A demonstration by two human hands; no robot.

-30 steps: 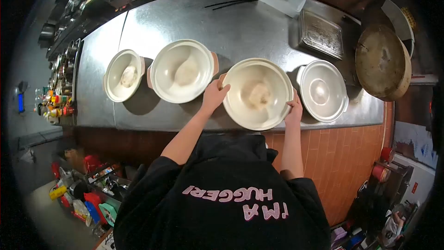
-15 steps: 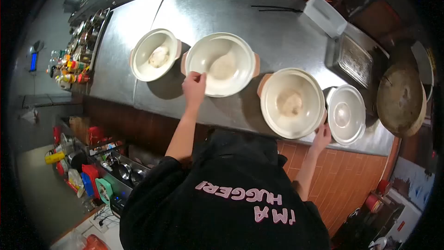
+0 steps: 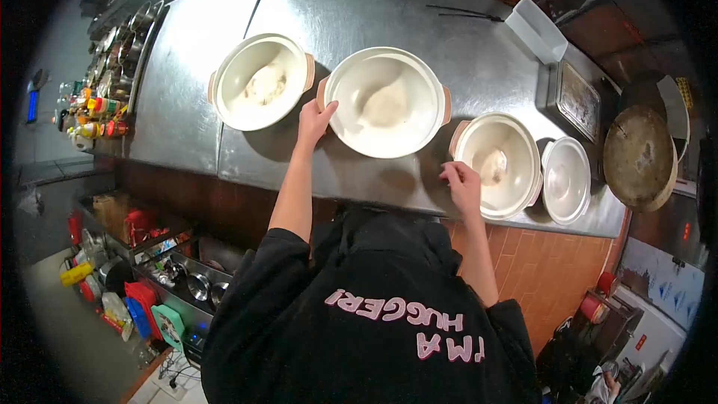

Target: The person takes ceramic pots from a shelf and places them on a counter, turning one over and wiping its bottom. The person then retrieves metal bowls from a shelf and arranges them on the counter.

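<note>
left hand (image 3: 315,121) pinches the large pot (image 3: 386,105) by its left side, back from the near edge of the counter (image 3: 329,7); right hand (image 3: 464,185), half-curled, hold unclear, has crossed to the smaller pot's (image 3: 510,155) left side, toward the near right corner, suggesting attention turning leftward.

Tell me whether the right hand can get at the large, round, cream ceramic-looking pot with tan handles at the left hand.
Likely yes: the right hand looks empty, and only bare grey steel counter shows between it and the near right side of the large cream pot.
</note>
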